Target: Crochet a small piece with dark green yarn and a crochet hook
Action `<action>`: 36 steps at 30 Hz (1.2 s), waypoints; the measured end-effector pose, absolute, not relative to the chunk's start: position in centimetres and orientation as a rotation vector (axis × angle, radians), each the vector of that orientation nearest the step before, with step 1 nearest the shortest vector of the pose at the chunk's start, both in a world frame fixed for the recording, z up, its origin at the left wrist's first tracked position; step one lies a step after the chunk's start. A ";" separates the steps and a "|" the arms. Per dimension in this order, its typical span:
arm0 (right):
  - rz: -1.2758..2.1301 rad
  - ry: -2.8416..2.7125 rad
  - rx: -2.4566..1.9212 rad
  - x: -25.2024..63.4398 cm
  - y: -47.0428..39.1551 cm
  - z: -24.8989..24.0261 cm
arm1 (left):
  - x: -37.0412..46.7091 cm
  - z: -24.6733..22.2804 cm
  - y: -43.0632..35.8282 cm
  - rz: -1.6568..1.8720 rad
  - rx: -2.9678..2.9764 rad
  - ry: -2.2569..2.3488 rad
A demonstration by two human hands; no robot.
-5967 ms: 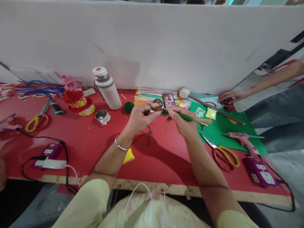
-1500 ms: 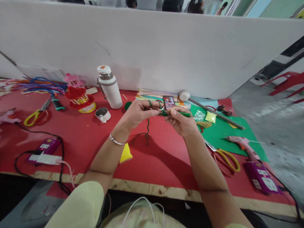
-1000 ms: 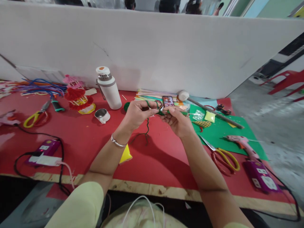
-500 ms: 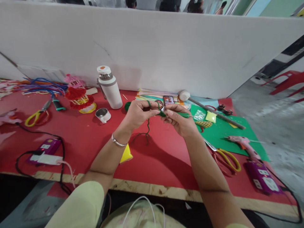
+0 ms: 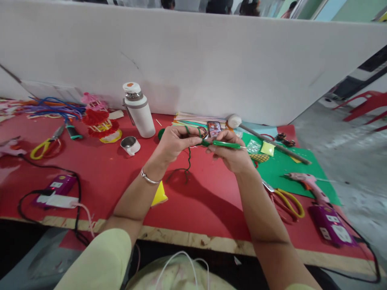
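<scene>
Green yarn (image 5: 189,158) loops over the fingers of my left hand (image 5: 177,143), which pinches a small green piece of yarn work (image 5: 206,143) between thumb and finger. A loose tail of the yarn hangs down to the red table. My right hand (image 5: 231,152) is closed on a crochet hook (image 5: 226,144) with a green handle, its tip end at the yarn work. Both hands are close together above the table. Part of a green yarn ball (image 5: 161,133) shows behind my left hand. A phone (image 5: 214,128) with a lit screen lies just beyond my fingers.
A white thermos (image 5: 140,112) and its cup (image 5: 130,146) stand left of my hands. Scissors (image 5: 287,203), a pink glue gun (image 5: 308,183) and a purple power strip (image 5: 332,225) lie at right. A yellow packet (image 5: 159,195) is beside my left forearm. A white partition (image 5: 193,64) closes the back.
My right hand has turned, so the green handle now shows plainly above the fingers. My left hand has hardly moved and keeps hold of the yarn.
</scene>
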State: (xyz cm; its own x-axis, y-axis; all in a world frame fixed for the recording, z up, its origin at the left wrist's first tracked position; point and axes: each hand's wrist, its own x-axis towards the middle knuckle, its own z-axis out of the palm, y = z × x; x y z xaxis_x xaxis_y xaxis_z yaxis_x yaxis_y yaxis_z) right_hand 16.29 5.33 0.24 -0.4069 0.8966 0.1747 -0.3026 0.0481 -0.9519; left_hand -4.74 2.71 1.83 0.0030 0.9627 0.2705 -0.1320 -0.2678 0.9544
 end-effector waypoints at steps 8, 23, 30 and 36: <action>1.542 -1.363 -0.699 16.1 5.0 0.4 | -4.5 2.2 2.4 1.402 1.406 0.895; 1.536 -1.370 -0.777 16.7 5.4 0.4 | -4.3 1.1 3.0 1.470 1.451 0.926; 1.463 -1.312 -0.712 16.2 5.2 0.3 | -4.3 1.2 2.8 1.477 1.397 0.910; 1.440 -1.315 -0.659 16.0 5.3 0.0 | -3.7 0.9 2.9 1.495 1.343 0.867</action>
State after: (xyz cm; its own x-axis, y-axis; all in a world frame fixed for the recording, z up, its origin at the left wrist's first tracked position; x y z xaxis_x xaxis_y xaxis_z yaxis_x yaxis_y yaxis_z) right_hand 15.95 5.33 -0.03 -0.3182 0.9184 0.2352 -0.3177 0.1305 -0.9392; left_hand -3.73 2.94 0.93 0.0154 0.9408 0.3387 -0.1731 -0.3312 0.9276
